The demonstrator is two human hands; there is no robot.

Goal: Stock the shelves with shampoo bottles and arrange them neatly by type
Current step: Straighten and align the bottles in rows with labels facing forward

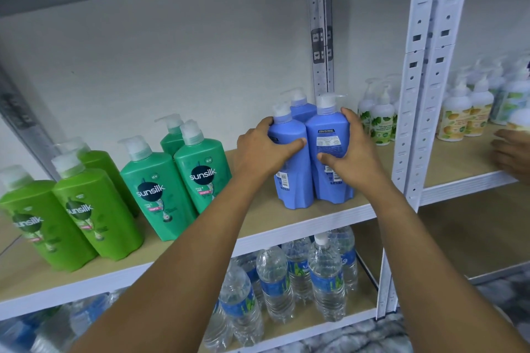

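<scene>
Two bare arms and two bare hands, no clothing in view.

The left forearm (186, 252) and the right forearm (430, 243) are uncovered along all of their visible length, from the near bottom edge of the view to the wrists; no sleeve cuff falls inside the picture. Both look broad where they are near and narrow toward the far end, as the wide lens draws them. The left hand (263, 149) shows its back, with smooth skin, a row of low knuckles and a thick thumb. The right hand (352, 157) also shows its back and a rounded thumb. Fingernails are too soft in focus to describe.
</scene>
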